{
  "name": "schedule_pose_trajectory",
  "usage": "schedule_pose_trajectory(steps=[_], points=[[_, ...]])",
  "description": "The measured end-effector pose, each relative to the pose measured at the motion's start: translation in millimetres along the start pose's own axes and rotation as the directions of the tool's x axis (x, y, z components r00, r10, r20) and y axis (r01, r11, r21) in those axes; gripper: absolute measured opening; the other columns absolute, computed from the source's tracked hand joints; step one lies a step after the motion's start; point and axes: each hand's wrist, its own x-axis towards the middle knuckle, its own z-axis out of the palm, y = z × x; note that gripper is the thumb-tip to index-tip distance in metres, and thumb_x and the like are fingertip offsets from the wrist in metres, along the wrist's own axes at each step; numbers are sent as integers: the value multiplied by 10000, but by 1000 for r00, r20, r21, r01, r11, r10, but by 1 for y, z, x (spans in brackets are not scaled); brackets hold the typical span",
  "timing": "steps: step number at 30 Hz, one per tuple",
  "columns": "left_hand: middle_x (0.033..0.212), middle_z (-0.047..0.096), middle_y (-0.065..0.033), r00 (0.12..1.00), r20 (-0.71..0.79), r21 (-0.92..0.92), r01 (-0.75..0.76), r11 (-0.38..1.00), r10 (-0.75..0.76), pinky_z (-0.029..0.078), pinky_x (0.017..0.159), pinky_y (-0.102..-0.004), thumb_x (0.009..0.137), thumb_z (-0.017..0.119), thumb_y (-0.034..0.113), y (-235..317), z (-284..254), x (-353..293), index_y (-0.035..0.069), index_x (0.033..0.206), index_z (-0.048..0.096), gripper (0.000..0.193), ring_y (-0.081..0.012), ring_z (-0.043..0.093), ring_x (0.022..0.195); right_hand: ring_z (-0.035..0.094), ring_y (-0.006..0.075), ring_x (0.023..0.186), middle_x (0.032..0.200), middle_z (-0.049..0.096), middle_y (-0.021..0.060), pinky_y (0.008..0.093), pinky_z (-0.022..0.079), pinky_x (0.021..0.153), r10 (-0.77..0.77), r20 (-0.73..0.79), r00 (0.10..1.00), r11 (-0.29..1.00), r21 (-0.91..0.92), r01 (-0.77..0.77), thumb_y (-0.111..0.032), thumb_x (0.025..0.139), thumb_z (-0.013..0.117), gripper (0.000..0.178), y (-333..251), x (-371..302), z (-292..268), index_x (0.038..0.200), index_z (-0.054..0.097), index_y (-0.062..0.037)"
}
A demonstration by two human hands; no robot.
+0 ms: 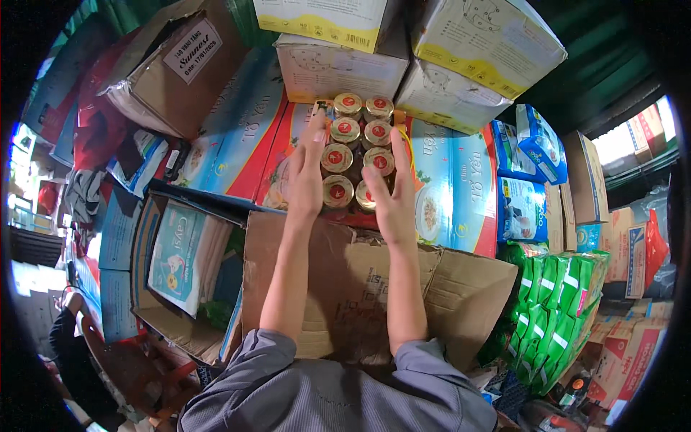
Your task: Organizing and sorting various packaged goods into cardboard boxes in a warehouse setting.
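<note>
Two columns of jars [337,158] with gold lids and round red marks stand upright in front of me, packed close together. Along their left side lies my left hand [307,173], flat, with its fingers stretched away from me. My right hand [395,205] is at the right side, fingers straight and the thumb over a near lid. The jars sit between my two palms; how firmly the hands press on them I cannot tell. Beneath and around them are blue and red printed cartons [457,176]. The jars' lower parts are mostly hidden.
Brown cardboard [302,288] lies under my forearms. White and yellow boxes [342,68] are stacked behind the jars. An open carton with wrapped packs [176,255] stands left, green packets [551,295] and blue packs [522,209] right. Another person's dark sleeve [65,338] shows far left.
</note>
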Motion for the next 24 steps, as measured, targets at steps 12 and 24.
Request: schedule_pose_trajectory(steps=[12, 24], points=[[1288, 588, -136, 946, 312, 557, -261, 789, 92, 466, 1038, -409, 728, 886, 248, 57, -52, -16, 73, 1367, 595, 724, -322, 579, 1202, 524, 416, 1299, 1487, 436, 195, 486, 493, 1046, -106, 209, 972, 629, -743, 228, -172, 723, 892, 922, -56, -35, -17, 1526, 437, -153], [1126, 590, -97, 929, 369, 593, -262, 761, 32, 514, 906, -438, 637, 941, 270, 63, -52, -18, 171, 1421, 563, 876, -315, 616, 1074, 637, 392, 1077, 1246, 564, 183, 472, 547, 859, -33, 74, 997, 695, -715, 76, -145, 756, 863, 791, -55, -32, -11, 1452, 489, -129]])
